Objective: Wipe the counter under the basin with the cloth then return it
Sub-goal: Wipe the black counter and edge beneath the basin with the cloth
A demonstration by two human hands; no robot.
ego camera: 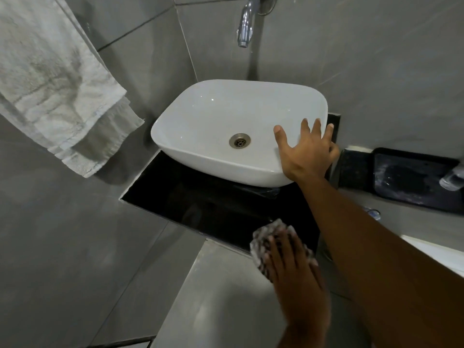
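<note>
A white basin (216, 116) stands on a glossy black counter (175, 187) in the corner of grey tiled walls. My right hand (307, 154) lies over the basin's right front rim, thumb inside the bowl and fingers spread over the outer edge, gripping it. My left hand (293, 270) presses a crumpled black-and-white checked cloth (263, 238) on the counter's front edge, in front of the basin and under my right forearm. Much of the cloth is hidden beneath the fingers.
A chrome tap (246, 23) juts from the wall above the basin. A stained white towel (55, 79) hangs at the left. A dark tray (411, 182) with a clear bottle (452, 178) sits on a ledge at the right. Grey floor tiles lie below.
</note>
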